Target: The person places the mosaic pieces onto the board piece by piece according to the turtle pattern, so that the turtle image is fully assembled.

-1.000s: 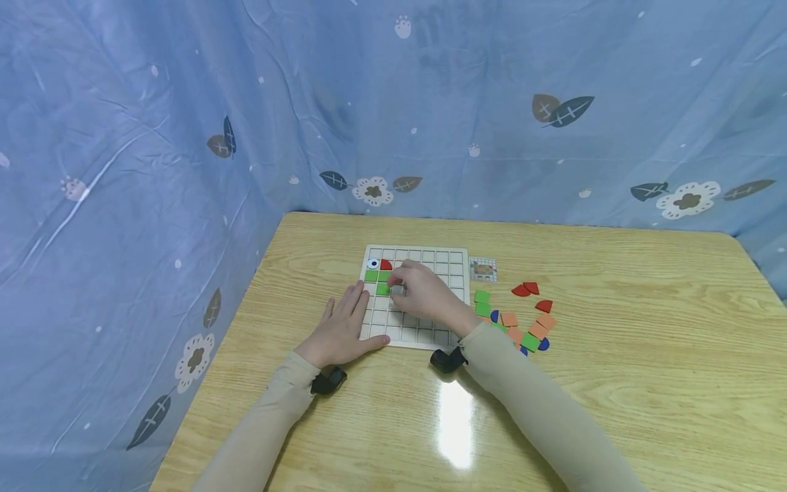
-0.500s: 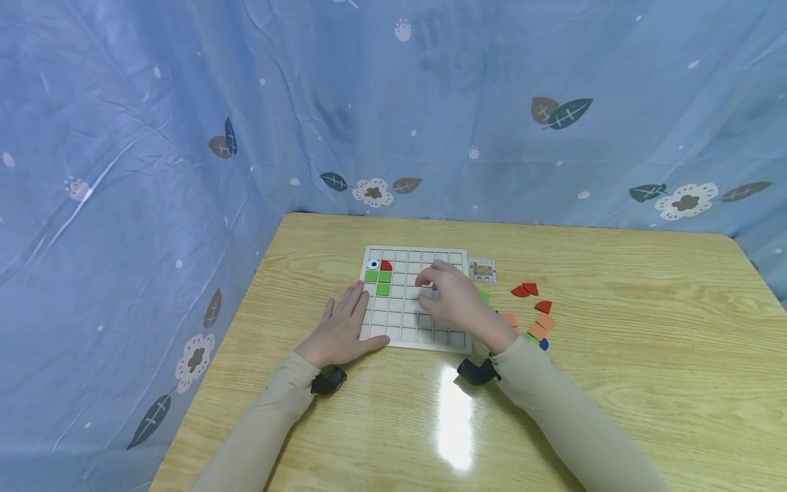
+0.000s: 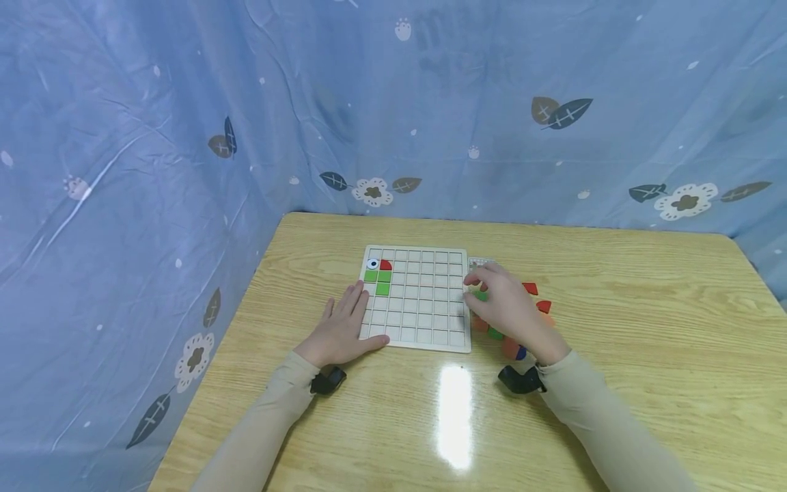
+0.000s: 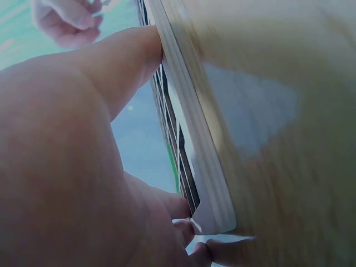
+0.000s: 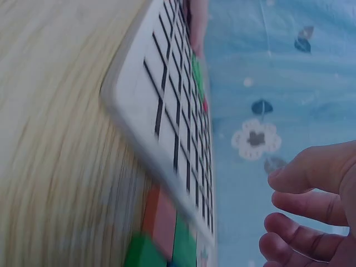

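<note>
A white grid board (image 3: 424,307) lies on the table. My left hand (image 3: 337,331) rests on its left side, fingers spread and thumb along the front edge. In the board's upper left cells sit a round eye tile (image 3: 372,264), a red quarter-circle tile (image 3: 385,264) and 3 green square tiles (image 3: 382,289). My right hand (image 3: 510,304) hovers by the board's right edge, over loose tiles that it partly hides. Its thumb and fingers (image 5: 297,233) are loosely bent and apart, with nothing between them in the right wrist view.
Right of the board lie loose orange tiles (image 3: 510,348), a dark blue tile (image 3: 521,353), green tiles (image 5: 143,251) and red tiles (image 3: 544,307). A small pattern card (image 3: 479,261) is partly hidden behind the right hand. A blue curtain (image 3: 393,123) hangs behind the wooden table (image 3: 627,328).
My right hand has moved rightward from the green tiles, across the board, to the loose tiles. The lower green square now lies uncovered in its cell. My left hand has stayed put.
</note>
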{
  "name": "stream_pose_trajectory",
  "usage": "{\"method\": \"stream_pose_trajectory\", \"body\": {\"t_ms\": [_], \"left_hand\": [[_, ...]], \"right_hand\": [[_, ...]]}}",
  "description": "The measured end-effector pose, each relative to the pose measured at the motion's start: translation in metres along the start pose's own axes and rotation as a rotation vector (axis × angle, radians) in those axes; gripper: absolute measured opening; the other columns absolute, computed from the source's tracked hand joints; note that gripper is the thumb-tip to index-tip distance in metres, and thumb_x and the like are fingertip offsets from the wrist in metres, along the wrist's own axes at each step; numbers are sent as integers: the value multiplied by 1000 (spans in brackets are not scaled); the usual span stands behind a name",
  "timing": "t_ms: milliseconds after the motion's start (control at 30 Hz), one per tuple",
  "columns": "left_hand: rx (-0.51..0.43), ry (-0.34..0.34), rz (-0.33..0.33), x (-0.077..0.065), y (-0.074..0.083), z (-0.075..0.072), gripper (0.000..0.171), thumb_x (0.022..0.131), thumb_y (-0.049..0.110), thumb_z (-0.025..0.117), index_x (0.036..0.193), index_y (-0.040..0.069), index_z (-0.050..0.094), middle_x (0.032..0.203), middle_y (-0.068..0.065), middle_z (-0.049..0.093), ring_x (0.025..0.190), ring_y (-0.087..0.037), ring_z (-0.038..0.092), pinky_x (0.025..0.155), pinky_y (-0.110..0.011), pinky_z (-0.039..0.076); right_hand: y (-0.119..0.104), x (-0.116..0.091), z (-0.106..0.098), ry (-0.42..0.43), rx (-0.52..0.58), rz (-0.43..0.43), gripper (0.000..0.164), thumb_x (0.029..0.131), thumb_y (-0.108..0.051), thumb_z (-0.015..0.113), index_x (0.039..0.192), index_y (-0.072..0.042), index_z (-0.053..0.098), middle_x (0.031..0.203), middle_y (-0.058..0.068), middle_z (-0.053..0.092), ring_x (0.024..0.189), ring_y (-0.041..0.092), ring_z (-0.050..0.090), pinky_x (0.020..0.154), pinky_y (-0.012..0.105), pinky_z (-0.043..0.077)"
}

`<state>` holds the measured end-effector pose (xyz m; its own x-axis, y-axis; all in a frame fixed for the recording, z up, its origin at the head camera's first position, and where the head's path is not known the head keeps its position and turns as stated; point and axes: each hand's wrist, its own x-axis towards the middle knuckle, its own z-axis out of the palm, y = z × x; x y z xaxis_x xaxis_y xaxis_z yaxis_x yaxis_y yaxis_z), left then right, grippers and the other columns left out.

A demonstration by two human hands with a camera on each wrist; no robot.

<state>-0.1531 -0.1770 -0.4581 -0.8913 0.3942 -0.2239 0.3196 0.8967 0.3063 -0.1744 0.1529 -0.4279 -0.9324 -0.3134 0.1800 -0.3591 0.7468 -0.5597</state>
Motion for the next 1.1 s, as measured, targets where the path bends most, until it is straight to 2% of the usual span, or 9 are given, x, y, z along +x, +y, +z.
{"method": "stream_pose_trajectory", "body": {"t_ms": [133,233,367,467,667,833,1100], "left_hand": [[-5,-2,0,0,-1,0,108,97,69,56,166,-3,11,175,-18,-2,163,-36,1,127,-67,8],[-7,-3,3,1,-2,2,108,97,69,56,166,-3,11,176,-18,-2,163,-36,0,126,-67,7],[-9,-3,4,1,-4,3,108,98,69,56,166,-2,10,176,-18,-3,163,-35,-1,126,-67,7],[-14,-3,1,1,-3,3,108,97,68,56,166,-2,10,176,-18,-2,163,-35,0,126,-67,6],[-24,-2,-8,1,-3,3,108,97,69,56,166,-1,10,176,-17,-2,163,-34,0,127,-66,6],[-21,6,-4,1,-3,3,108,97,68,57,166,-2,11,176,-17,-1,163,-35,1,127,-66,7],[-24,6,-3,1,-3,3,107,97,67,57,166,-2,12,176,-18,0,163,-35,1,127,-66,7]], "right_hand": [[16,-8,-11,22,-5,31,22,97,-14,68,116,-4,75,109,13,66,91,26,61,68,36,50],[26,-13,-19,25,7,70,24,98,-15,67,118,-2,74,112,16,66,83,25,58,64,36,46],[38,-20,-31,44,-9,95,24,98,-13,68,117,1,73,113,19,65,77,24,61,64,37,49],[44,-24,-38,64,-38,99,23,96,-12,71,115,2,73,111,21,65,84,28,65,68,41,54],[58,-31,-53,66,-62,144,23,97,-13,71,114,3,73,107,20,65,87,30,62,67,38,50],[70,-36,-58,58,-59,196,25,98,-14,67,115,4,71,112,22,65,89,33,64,67,35,51],[78,-38,-54,18,-89,258,29,97,-18,68,111,7,71,105,26,67,82,30,68,63,38,54]]}}
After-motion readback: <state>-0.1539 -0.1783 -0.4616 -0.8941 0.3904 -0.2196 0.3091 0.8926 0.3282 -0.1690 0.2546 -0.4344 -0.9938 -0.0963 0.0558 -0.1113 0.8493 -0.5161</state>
